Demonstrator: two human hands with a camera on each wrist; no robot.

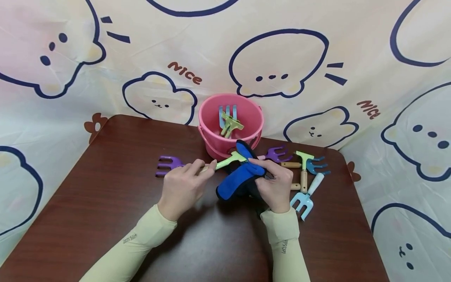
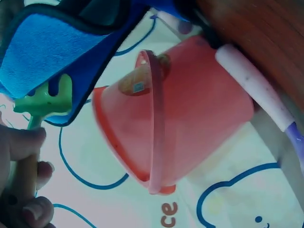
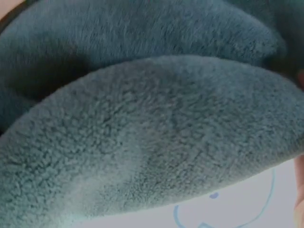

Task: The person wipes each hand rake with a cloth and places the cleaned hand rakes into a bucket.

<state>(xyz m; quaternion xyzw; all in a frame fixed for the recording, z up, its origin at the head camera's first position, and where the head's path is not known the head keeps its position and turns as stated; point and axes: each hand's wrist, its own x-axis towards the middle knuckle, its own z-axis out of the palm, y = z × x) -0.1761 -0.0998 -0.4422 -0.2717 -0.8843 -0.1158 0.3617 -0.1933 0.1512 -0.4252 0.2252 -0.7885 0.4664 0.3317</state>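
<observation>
My left hand (image 1: pixel 184 186) grips the wooden handle of a small toy rake (image 1: pixel 230 158) with a light green head. In my right hand (image 1: pixel 276 184) is a cloth (image 1: pixel 234 183), blue on one side with dark edging, pinched by thumb and fingers. The cloth is folded over near the rake's head, and the two meet between my hands, above the table. Green tines (image 2: pixel 59 102) show against the blue cloth (image 2: pixel 47 59) in the left wrist view. Grey plush fabric (image 3: pixel 166 137) fills most of the right wrist view and hides the right fingers there.
A pink bucket (image 1: pixel 214 145) stands at the back of the table (image 1: pixel 105 203), holding a light blue fork and green tools. Left of it lies a purple rake (image 1: pixel 172 162). On the right are another purple rake (image 1: pixel 276 154), a green tool (image 1: pixel 304 156), a blue rake (image 1: pixel 313 167) and a light blue fork (image 1: pixel 303 201).
</observation>
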